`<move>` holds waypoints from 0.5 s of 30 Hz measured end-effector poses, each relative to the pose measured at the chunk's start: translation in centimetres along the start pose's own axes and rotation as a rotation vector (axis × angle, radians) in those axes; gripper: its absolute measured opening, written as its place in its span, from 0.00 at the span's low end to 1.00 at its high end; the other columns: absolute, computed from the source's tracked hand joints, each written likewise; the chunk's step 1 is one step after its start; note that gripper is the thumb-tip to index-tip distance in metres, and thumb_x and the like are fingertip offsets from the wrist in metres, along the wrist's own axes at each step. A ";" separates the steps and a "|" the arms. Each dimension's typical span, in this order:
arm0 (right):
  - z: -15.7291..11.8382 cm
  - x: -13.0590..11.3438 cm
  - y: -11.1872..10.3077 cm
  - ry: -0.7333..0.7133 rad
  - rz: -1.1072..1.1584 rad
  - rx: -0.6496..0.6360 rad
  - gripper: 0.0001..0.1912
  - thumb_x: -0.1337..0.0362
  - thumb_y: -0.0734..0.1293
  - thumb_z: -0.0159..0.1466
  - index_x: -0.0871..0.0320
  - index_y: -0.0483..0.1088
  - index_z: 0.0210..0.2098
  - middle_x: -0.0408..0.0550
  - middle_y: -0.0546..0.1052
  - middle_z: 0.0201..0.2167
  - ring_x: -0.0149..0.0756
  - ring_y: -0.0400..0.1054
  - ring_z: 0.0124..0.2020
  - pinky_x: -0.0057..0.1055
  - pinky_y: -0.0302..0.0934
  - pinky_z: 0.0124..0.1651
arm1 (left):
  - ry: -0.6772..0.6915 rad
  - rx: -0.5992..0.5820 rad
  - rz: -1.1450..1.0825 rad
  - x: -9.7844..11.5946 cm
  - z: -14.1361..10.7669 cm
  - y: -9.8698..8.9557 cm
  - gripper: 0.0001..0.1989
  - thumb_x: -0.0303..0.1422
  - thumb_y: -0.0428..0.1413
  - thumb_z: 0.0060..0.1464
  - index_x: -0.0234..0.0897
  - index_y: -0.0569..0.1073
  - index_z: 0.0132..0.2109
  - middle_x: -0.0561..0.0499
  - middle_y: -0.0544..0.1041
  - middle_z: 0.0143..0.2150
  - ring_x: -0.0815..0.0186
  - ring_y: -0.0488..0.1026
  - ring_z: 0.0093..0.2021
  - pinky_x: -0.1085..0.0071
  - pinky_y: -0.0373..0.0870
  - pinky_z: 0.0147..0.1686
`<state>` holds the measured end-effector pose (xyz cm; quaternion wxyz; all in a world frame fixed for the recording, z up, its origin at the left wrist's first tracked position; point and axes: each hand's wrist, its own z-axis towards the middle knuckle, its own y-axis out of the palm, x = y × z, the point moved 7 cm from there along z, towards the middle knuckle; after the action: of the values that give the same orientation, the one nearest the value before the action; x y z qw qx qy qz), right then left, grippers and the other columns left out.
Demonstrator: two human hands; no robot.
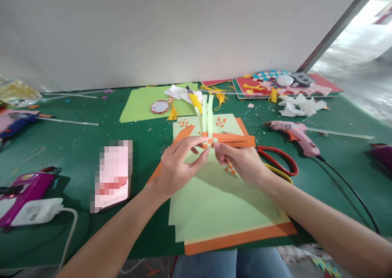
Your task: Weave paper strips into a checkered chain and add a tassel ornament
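Between my hands is a small weave of paper strips (210, 142), orange ones reaching right and pale green ones standing up away from me. My left hand (180, 159) pinches its left edge between thumb and fingers. On the right edge, my right hand (240, 159) grips the weave with thumb and fingertips, the orange strips lying over that hand. Beneath lie stacked pale green paper sheets (214, 196) with orange sheets (241, 236) under them. Small finished orange-and-white checkered pieces (220, 122) rest on the stack, one partly below my right hand.
Red-handled scissors (290, 161) lie right of my right hand, partly hidden. Farther right is a pink glue gun (297, 133) with a cord. A phone (113, 175) lies left, beside a purple power strip (30, 192). A yellow cutter (195, 99) and round tin (159, 106) sit behind.
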<state>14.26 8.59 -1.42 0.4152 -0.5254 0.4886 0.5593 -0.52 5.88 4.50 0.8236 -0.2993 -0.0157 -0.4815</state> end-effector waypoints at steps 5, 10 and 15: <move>0.0 0.0 0.0 0.002 -0.001 -0.001 0.21 0.53 0.70 0.59 0.58 0.65 0.17 0.41 0.67 0.17 0.29 0.61 0.21 0.30 0.55 0.26 | -0.036 0.000 -0.033 -0.2 -0.1 0.0 0.19 0.26 0.62 0.51 0.43 0.71 0.50 0.54 0.80 0.39 0.71 0.76 0.28 0.73 0.76 0.33; -0.1 0.0 -0.2 0.015 -0.019 0.018 0.20 0.53 0.70 0.59 0.58 0.66 0.17 0.41 0.67 0.17 0.29 0.61 0.21 0.30 0.56 0.26 | 0.003 0.000 -0.061 -0.1 0.1 -0.1 0.19 0.24 0.63 0.51 0.41 0.71 0.49 0.54 0.80 0.40 0.73 0.76 0.29 0.76 0.76 0.33; 0.0 0.2 -0.2 0.011 -0.035 -0.001 0.21 0.53 0.70 0.59 0.58 0.65 0.17 0.41 0.67 0.17 0.29 0.61 0.21 0.30 0.56 0.27 | -0.024 0.004 -0.079 -0.2 0.1 -0.1 0.15 0.23 0.61 0.52 0.40 0.72 0.47 0.54 0.81 0.39 0.73 0.77 0.29 0.77 0.76 0.34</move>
<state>14.42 8.63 -1.61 0.4220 -0.5373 0.4814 0.5491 -0.73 6.09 4.59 0.8042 -0.3025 -0.0383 -0.5102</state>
